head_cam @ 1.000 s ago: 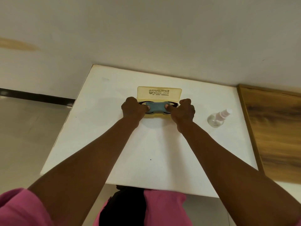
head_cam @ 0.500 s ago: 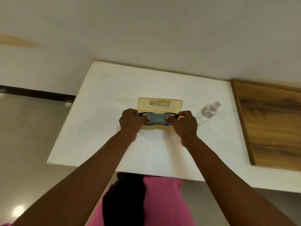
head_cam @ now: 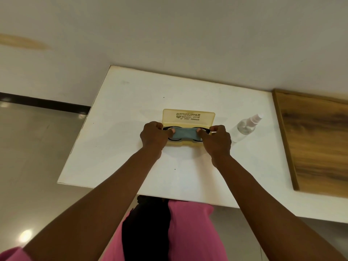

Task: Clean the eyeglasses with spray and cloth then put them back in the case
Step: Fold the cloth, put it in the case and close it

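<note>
Fingers of the left hand (head_cam: 153, 137) and right hand (head_cam: 216, 141) are curled in, thumbs pressing the ends of the blue cloth (head_cam: 183, 133) onto the eyeglasses (head_cam: 204, 129), which lie in the open yellow case (head_cam: 188, 117) at frame centre. Cannot tell if they're lifting out or tucking in; likely the start, so next means drawing cloth and glasses up clear of the lid. Spray bottle (head_cam: 244, 127) sits just right of the case; table (head_cam: 122, 129) has room left and toward bottom of frame.

Translucent yellow plastic case (head_cam: 188, 117), soft blue cloth (head_cam: 184, 133), clear plastic spray bottle (head_cam: 244, 127), matt white table (head_cam: 116, 132).
</note>
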